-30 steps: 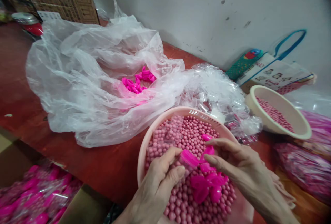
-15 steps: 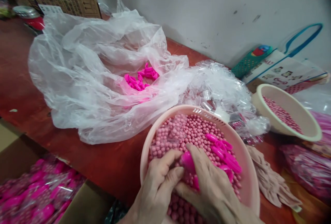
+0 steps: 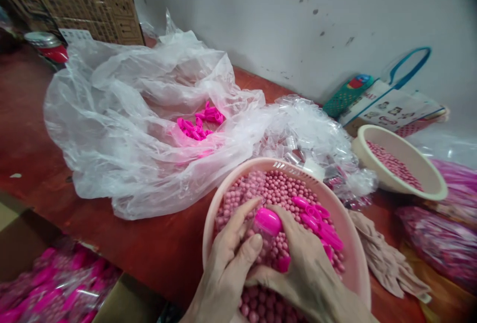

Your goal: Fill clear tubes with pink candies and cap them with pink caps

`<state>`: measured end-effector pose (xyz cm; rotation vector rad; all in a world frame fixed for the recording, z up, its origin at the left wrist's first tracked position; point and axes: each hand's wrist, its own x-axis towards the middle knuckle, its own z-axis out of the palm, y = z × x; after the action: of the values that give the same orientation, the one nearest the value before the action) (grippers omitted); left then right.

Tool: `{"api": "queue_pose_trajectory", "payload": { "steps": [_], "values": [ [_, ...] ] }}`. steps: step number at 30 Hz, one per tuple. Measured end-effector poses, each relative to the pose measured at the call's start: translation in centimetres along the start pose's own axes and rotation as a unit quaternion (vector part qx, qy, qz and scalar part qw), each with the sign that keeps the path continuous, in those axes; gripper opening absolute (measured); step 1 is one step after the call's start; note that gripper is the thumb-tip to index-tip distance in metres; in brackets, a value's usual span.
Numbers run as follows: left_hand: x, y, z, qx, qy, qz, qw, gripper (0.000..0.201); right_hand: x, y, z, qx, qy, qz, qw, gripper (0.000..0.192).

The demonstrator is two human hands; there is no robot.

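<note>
Both hands are over a pink basin (image 3: 359, 263) of pink beads (image 3: 286, 189). Between them is a small clear container with a glossy magenta cap (image 3: 268, 220), seemingly with beads inside. My left hand (image 3: 229, 263) is closed around its clear body, thumb and fingers on the left side. My right hand (image 3: 307, 266) curls round from the right, its index finger beside the cap and its thumb low near the container's base. Loose magenta plastic parts (image 3: 316, 221) lie on the beads to the right. A clear packet of beads lies behind my left fingers, partly hidden.
A crumpled plastic bag (image 3: 149, 164) with magenta parts (image 3: 199, 123) spreads across the red table. Clear plastic pieces (image 3: 305, 129) are heaped behind the basin. A cream bowl (image 3: 436, 186) of beads and a beige cloth (image 3: 387, 253) are right. A carton (image 3: 130, 288) holds filled packs lower left.
The magenta cap has tilted up and shows more fully between my hands, with the clear body now visible beneath it. The camera view has shifted slightly.
</note>
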<state>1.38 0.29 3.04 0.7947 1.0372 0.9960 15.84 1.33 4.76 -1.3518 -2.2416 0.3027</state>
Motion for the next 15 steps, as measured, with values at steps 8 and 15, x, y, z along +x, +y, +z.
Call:
{"api": "queue_pose_trajectory", "payload": {
  "steps": [8, 15],
  "values": [
    [-0.4, -0.4, -1.1, 0.146, 0.037, 0.038, 0.988, 0.035, -0.9, -0.5, 1.7, -0.201, 0.065, -0.078, 0.974, 0.011],
    [-1.1, -1.5, -0.7, 0.124, 0.089, 0.055, 0.987, 0.034, -1.1, -1.5, 2.2, -0.178, 0.003, -0.056, 0.983, 0.022]
  ]
}}
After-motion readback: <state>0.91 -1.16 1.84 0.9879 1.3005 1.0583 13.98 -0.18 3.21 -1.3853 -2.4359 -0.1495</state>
